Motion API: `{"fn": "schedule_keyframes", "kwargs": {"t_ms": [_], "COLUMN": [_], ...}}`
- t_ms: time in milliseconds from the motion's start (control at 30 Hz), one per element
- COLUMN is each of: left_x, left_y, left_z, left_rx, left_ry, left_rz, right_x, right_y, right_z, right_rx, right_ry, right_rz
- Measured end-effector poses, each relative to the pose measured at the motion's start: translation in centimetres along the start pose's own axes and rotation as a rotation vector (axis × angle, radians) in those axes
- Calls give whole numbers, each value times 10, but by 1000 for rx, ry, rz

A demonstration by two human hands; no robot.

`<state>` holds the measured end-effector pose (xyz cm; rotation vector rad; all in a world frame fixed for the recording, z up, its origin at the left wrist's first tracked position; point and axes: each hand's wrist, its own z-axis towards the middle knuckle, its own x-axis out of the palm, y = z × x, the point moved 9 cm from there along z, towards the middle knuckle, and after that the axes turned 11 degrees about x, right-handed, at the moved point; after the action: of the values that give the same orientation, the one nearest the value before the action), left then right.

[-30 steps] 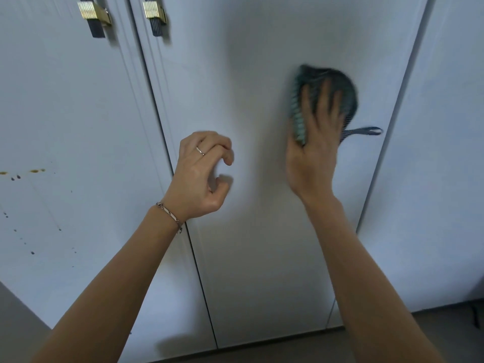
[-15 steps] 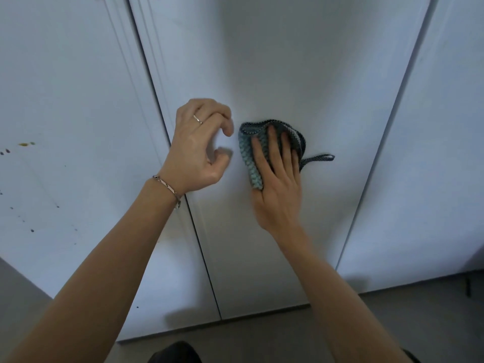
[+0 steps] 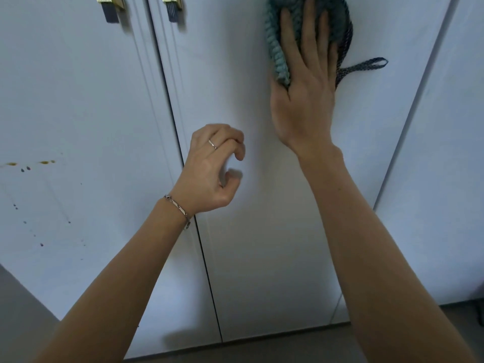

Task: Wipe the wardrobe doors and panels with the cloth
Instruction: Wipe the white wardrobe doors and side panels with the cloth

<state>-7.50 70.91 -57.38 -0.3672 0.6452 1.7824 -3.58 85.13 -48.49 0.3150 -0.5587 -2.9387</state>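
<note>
Straight, slightly spread fingers of the right hand press a teal knitted cloth flat against the middle wardrobe door, near the frame's top edge (the cloth's hanging loop trails to the right). Lower down, the left hand hovers with fingers loosely curled, holding nothing. Small dark and yellowish spots mark the left door, below two brass handles.

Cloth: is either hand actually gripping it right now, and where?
No grip. The right hand presses the cloth flat against the wardrobe door with straight fingers across its middle. The left hand is loosely curled and holds nothing.
</note>
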Motion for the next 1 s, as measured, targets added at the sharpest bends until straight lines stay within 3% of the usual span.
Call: {"fn": "schedule_keyframes", "kwargs": {"t_ms": [367, 700, 833, 1000], "left_x": [0, 0, 1, 1], "left_y": [-4, -5, -7, -5], "left_z": [-1, 0, -1, -2], "left_rx": [0, 9, 21, 7], "left_ry": [-64, -72, -88, -110], "left_rz": [40, 55, 97, 93], "right_x": [29, -4, 3, 22], "right_y": [-52, -19, -28, -53], "right_z": [-167, -31, -71, -167], "right_rx": [106, 60, 83, 122], "right_ry": [207, 57, 68, 239], "right_rz": [21, 55, 71, 22]}}
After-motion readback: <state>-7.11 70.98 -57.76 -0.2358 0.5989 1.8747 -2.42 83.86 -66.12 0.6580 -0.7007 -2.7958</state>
